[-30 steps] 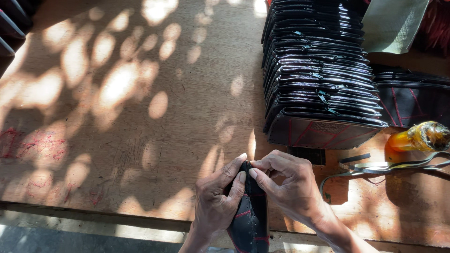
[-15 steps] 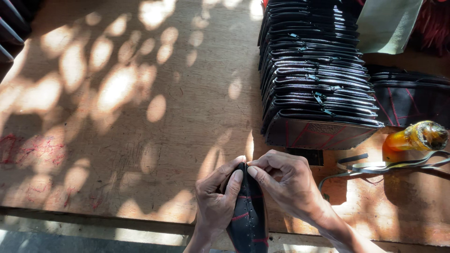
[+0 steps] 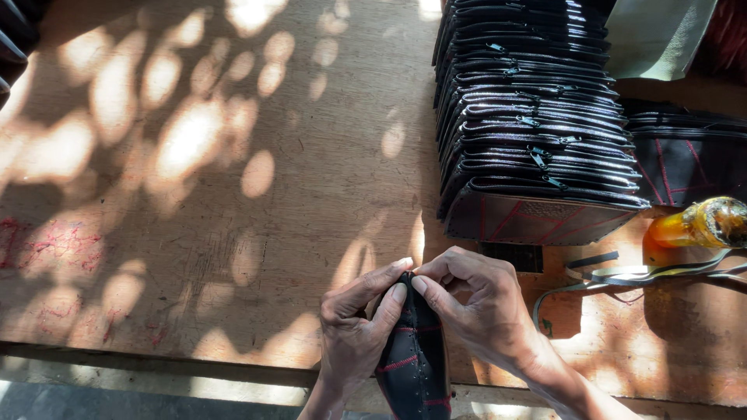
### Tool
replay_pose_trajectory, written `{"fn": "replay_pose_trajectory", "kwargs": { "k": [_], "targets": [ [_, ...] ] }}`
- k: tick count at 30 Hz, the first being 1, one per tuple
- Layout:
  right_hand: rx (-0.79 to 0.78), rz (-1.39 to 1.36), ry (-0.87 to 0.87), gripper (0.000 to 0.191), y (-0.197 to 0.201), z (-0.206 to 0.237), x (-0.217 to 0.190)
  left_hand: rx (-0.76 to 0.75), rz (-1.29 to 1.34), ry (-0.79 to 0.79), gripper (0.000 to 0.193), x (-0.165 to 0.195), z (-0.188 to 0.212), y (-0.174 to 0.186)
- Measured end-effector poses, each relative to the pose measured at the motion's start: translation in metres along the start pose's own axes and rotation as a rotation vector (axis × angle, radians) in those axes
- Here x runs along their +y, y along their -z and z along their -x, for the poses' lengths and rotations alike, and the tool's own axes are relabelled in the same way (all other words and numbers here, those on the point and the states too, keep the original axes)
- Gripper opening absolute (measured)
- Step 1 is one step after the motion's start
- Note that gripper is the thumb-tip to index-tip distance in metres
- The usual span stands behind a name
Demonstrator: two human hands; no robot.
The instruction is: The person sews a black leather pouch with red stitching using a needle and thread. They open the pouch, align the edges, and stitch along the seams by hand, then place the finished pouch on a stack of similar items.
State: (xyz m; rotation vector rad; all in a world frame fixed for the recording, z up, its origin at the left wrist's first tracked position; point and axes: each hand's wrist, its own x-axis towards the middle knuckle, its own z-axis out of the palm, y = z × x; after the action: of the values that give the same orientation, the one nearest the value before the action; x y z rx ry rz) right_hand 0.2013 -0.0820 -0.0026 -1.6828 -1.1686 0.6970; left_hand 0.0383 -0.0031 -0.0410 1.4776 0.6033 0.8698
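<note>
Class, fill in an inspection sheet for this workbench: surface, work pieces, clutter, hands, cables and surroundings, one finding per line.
Surface: wooden bench top, dappled with sunlight, faint red marks at the left edge.
Job's things: dark pouch with red stitching, held upright at the bench's near edge; tall stack of dark zippered pouches behind it.
Clutter: amber bottle lying on its side at right; loose dark straps beside it; a pale sheet at top right.
Grippers: left hand and right hand both pinch the top of the pouch.
Cables: nothing seen.
Surroundings: more dark pieces at right; dark items at top left corner.
</note>
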Motion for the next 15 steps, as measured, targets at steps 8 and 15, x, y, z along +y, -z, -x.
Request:
{"fn": "replay_pose_trajectory", "kwargs": {
  "k": [8,15],
  "targets": [
    [-0.184,-0.307,0.045,0.016,0.008,-0.008,0.025,0.035,0.174,0.229,0.023,0.005,-0.003,-0.002],
    [-0.260,-0.553,-0.296,0.012,0.007,-0.012,0.037,0.009,0.211,0.252,0.010,-0.002,-0.005,0.002]
  ]
}}
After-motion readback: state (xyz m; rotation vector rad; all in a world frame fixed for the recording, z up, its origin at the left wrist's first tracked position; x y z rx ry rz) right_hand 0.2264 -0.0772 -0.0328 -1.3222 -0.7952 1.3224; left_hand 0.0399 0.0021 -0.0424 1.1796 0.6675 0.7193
